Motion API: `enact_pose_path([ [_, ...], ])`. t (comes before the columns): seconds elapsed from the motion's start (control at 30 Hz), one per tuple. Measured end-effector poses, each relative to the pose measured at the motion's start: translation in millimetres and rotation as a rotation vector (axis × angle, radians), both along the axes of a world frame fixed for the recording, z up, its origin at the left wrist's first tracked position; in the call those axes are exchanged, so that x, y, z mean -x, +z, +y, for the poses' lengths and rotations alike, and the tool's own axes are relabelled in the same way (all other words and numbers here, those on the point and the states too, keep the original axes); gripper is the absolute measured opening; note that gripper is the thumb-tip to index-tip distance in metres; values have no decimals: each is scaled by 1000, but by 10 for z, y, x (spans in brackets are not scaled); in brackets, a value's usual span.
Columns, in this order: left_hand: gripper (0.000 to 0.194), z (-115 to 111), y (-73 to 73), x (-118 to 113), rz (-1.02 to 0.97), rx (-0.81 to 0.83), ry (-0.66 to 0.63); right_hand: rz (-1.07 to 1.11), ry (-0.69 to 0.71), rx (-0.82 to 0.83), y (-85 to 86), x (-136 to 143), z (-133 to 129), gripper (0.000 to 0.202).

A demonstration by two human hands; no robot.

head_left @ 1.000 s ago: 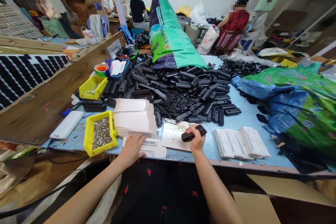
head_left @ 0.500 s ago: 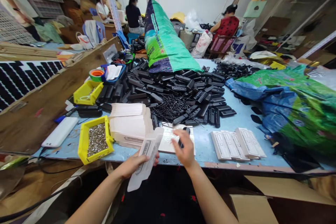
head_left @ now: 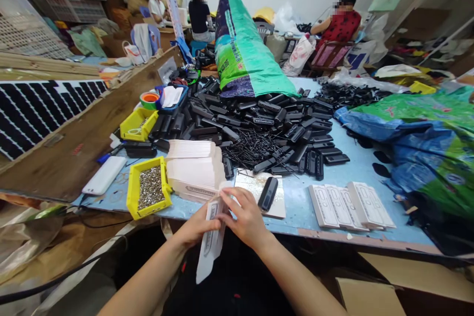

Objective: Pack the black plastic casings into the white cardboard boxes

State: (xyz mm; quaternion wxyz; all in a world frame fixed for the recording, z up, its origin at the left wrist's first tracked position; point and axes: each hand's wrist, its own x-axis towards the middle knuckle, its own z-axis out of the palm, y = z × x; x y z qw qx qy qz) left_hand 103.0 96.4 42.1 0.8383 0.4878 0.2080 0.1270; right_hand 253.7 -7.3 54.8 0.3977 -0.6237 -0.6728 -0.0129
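Below the table's front edge, my left hand [head_left: 198,227] grips a white printed cardboard box [head_left: 210,252], narrow and tilted upright. My right hand [head_left: 242,212] pinches the upper end of that same box, its fingers on the flap. On a white board [head_left: 276,208] just right of my hands lies a black oblong plastic case [head_left: 268,193]. A stack of flat unfolded boxes [head_left: 194,170] stands behind my left hand. Several closed white boxes [head_left: 346,205] are lined up at the right.
A yellow bin of small metal parts [head_left: 150,187] and a white power bank-like block [head_left: 104,176] sit at the left. Behind lies a heap of black cases [head_left: 274,108] with thin black sticks [head_left: 254,148]. A green sack [head_left: 248,54] stands behind it; another bag [head_left: 425,143] lies right.
My right hand has let go of the black case on the white board and moved left to the box. The box in my left hand has turned more edge-on. The view has shifted slightly.
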Motion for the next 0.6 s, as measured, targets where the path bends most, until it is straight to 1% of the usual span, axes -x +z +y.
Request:
enact_pose_path([
  [0.07, 74, -15, 2, -4, 2, 38, 57, 42, 48, -17, -18, 18, -20, 21],
  [0.1, 72, -13, 1, 2, 14, 42, 75, 72, 62, -16, -32, 24, -37, 20],
  [0.17, 69, -5, -2, 17, 63, 14, 66, 108, 35, -6, -45, 25, -65, 34],
  [0.23, 70, -7, 5, 14, 108, -32, 37, 78, -20, 0, -27, 9, -64, 49],
  [0.27, 72, -14, 16, 4, 123, -54, 30, 49, -29, -4, -9, -4, -54, 51],
  [0.3, 74, -23, 34, -9, 126, -84, 24, 29, -23, -17, 12, -19, -41, 48],
  [0.33, 76, -32, 58, -22, 116, -123, 2, 31, -9, -33, 33, -37, -30, 40],
  [0.37, 77, -38, 87, -33, 105, -166, -50, 56, 5, -42, 54, -55, -25, 29],
  [0.43, 76, -32, 146, -36, 100, -247, -244, 144, 21, -5, 91, -93, -41, 11],
  [0.47, 76, -16, 172, -28, 119, -293, -339, 186, 35, 38, 107, -111, -61, 11],
  [0.5, 78, 8, 195, -15, 163, -356, -379, 219, 53, 86, 120, -128, -85, 13],
  [0.53, 83, 39, 215, 2, 230, -437, -355, 244, 69, 126, 128, -142, -109, 15],
  [0.6, 101, 113, 254, 36, 371, -640, -205, 303, 74, 167, 120, -165, -146, 16],
])
